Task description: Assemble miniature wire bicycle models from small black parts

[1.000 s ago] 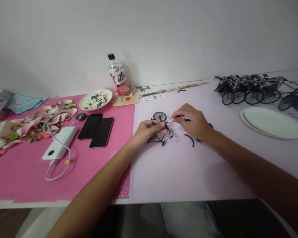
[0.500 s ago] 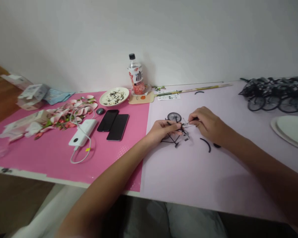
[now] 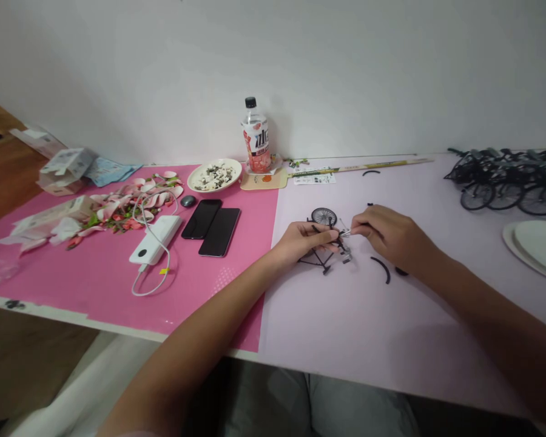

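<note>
My left hand [image 3: 306, 241] is closed around the frame of a small black model bicycle [image 3: 317, 262] and holds it just over the pale table top. One spoked wheel [image 3: 324, 216] shows beyond the fingers; the hand covers part of the frame. From the right, my right hand [image 3: 382, 230] pinches a thin silvery piece [image 3: 344, 232] against the bicycle, close to my left thumb. Its exact kind is too small to make out. A curved black strip [image 3: 381, 270] lies below my right hand, and a dark part [image 3: 401, 271] is partly hidden by the wrist.
Several black model bicycles [image 3: 509, 182] stand at the right, behind white plates [image 3: 541, 246]. A drink bottle [image 3: 257, 142], a dish of small parts [image 3: 215, 176], two phones [image 3: 219, 232], a white power bank [image 3: 155, 240] and pink petals [image 3: 131, 203] occupy the left.
The view has shifted slightly, so most things appear a little further right. My right fingers have drawn closer together around the silvery piece at the bicycle. The left hand keeps its hold.
</note>
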`<state>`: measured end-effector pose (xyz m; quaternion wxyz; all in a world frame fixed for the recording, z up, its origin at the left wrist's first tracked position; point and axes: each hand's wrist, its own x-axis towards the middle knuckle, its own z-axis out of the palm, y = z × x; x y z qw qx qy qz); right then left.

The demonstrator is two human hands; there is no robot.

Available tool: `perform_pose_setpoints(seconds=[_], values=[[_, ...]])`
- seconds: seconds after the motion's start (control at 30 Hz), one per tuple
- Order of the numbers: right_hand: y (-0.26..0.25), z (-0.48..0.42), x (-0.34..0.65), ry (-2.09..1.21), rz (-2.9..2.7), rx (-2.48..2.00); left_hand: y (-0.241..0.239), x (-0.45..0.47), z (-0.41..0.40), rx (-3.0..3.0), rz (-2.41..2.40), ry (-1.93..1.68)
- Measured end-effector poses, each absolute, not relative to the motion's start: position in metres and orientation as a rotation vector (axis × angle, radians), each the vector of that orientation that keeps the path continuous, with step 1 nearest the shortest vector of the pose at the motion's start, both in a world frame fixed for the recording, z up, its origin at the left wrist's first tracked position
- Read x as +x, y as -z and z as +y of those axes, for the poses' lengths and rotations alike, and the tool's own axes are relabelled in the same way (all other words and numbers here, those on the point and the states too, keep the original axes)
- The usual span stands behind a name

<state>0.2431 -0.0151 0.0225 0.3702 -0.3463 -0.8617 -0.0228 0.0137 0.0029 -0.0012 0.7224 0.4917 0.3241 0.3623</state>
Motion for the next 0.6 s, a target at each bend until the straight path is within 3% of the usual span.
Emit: perform_pose_setpoints(seconds=[0.6], values=[[-0.0162, -0.0145, 0.2513, 0.194, -2.325, -1.064, 0.0029, 0.0126, 0.0041, 1.172, 0.752, -0.784]])
